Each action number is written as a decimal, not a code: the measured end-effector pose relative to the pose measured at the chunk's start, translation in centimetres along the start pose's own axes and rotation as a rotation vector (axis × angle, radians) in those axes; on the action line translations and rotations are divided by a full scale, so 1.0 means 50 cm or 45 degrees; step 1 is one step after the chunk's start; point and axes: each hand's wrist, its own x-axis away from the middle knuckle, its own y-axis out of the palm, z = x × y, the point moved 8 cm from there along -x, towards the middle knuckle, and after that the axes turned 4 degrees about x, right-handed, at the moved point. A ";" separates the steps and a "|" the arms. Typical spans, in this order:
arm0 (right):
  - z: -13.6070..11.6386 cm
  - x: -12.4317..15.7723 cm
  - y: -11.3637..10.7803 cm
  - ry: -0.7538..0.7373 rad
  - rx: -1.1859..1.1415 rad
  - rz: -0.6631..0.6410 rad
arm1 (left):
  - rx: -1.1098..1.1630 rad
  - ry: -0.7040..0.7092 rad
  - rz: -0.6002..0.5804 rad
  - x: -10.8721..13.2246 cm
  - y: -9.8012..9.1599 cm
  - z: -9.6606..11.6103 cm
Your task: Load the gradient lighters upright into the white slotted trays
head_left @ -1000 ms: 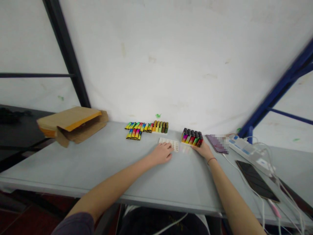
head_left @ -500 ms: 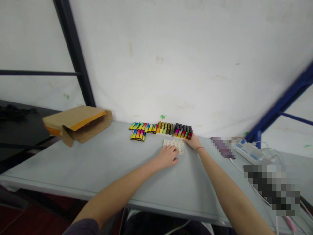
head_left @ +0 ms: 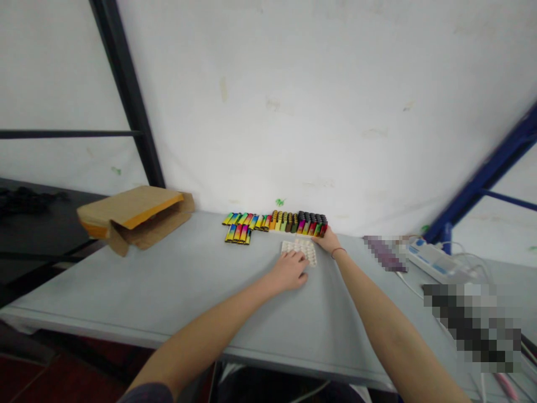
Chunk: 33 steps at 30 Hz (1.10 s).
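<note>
While left hand (head_left: 290, 270) lies flat on white tray (head_left: 307, 251), right hand (head_left: 328, 241), open, presses lighter block (head_left: 311, 224).

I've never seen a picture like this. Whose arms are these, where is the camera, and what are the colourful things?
These are a person's two bare arms. The camera sits on that person's head and looks down, so you see what they see. On the grey table lies a row of small colourful sticks, probably lighters. The right hand touches the dark-topped block at the row's right end; whether it grips is unclear. The left hand rests open, fingers on a white bumpy tray. A cardboard box lies to the left, a white power strip to the right.
</note>
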 end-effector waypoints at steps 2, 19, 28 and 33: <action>0.004 0.001 0.002 0.024 -0.020 0.012 | 0.002 -0.001 0.005 0.000 0.002 -0.001; -0.028 0.238 -0.005 -0.628 0.070 -0.281 | -0.040 -0.723 0.576 0.075 -0.135 -0.270; -0.063 0.262 -0.013 -0.750 0.183 -0.214 | -0.178 -0.904 0.496 0.102 -0.124 -0.358; -0.065 0.266 -0.010 -0.757 0.208 -0.223 | -0.192 -0.853 0.388 0.045 -0.116 -0.364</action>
